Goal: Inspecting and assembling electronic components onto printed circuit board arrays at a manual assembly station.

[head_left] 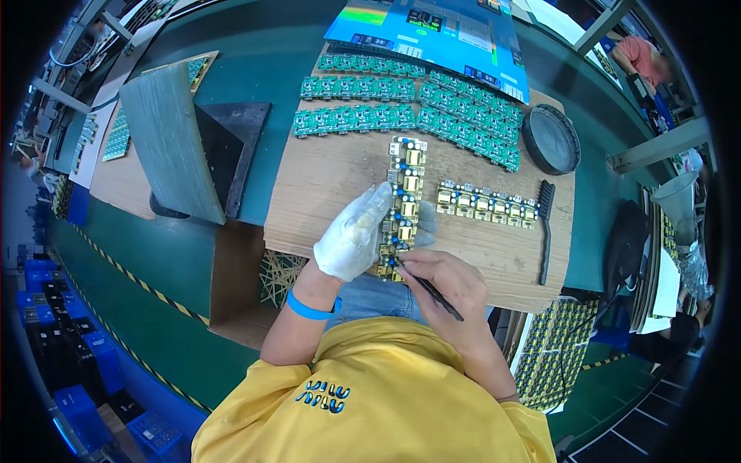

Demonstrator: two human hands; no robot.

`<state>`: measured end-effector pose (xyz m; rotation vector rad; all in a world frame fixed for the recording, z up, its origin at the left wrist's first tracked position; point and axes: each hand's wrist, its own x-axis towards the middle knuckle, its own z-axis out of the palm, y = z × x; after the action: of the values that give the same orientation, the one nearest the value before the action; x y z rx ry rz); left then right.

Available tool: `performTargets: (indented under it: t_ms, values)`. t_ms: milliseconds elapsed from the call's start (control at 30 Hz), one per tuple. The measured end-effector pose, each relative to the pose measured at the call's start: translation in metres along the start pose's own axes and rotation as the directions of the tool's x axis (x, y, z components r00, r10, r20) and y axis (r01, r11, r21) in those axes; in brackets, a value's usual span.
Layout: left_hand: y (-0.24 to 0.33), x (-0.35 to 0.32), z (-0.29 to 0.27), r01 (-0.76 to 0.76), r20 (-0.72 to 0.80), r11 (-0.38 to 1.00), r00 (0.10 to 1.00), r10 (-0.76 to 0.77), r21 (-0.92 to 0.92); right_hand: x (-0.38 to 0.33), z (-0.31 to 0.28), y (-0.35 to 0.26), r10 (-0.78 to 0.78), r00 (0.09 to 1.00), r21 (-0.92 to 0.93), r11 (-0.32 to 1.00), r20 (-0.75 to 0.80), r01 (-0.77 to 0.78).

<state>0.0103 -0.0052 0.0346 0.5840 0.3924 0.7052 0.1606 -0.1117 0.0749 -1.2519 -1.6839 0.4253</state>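
My left hand (351, 239), in a white glove with a blue band at the wrist, is closed around a long circuit board strip (409, 181). The strip stands lengthwise in front of me, carrying yellow transformers and blue and black components; gloved fingers show behind its right edge. Bare and pinched, my right hand (455, 285) grips slim black tweezers (440, 297). Their tip meets the strip's near end, though the exact contact is too small to make out. To the right, a second component-covered strip (488, 205) lies crosswise on the wooden board (340, 174).
Rows of green circuit boards (355, 119) lie at the back, before a blue printed sheet (432, 35). On the right are a round dark dish (551, 139) and a black brush (545, 231). A grey panel (171, 143) leans at left, above a cardboard box (235, 285).
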Motion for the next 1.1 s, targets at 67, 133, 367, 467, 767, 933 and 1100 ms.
performTargets:
  t_ms: [67, 133, 367, 467, 767, 933, 1100]
  values:
    - [0.001, 0.000, 0.005, -0.005, -0.036, 1.000, 0.999, 0.006, 0.010, 0.000, 0.001, -0.001, 0.002, 1.000, -0.011, 1.000, 0.004, -0.002]
    - [0.001, -0.001, 0.003, -0.013, -0.017, 1.000, 1.000, 0.014, 0.011, -0.001, 0.001, -0.002, 0.007, 1.000, -0.030, 1.000, 0.003, -0.007]
    - [-0.001, -0.001, 0.000, -0.043, -0.053, 0.998, 0.998, 0.046, 0.050, -0.001, 0.002, -0.001, -0.007, 0.999, -0.032, 0.999, 0.037, 0.009]
    - [-0.003, 0.000, -0.001, -0.018, -0.047, 1.000, 0.999, 0.017, -0.015, -0.004, 0.003, 0.001, -0.017, 1.000, -0.017, 1.000, 0.022, 0.017]
    - [-0.001, 0.000, -0.002, -0.011, 0.013, 0.999, 1.000, 0.011, -0.049, -0.006, 0.006, 0.002, -0.018, 0.999, -0.009, 1.000, -0.039, 0.018]
    - [-0.001, -0.001, -0.002, -0.031, -0.001, 0.999, 1.000, 0.031, -0.024, -0.006, 0.006, 0.003, -0.036, 0.999, -0.014, 0.999, -0.020, 0.035]
    - [-0.006, 0.002, -0.007, -0.042, -0.021, 0.999, 0.999, 0.042, -0.001, -0.006, 0.004, 0.002, -0.033, 0.999, -0.036, 0.999, -0.004, 0.033]
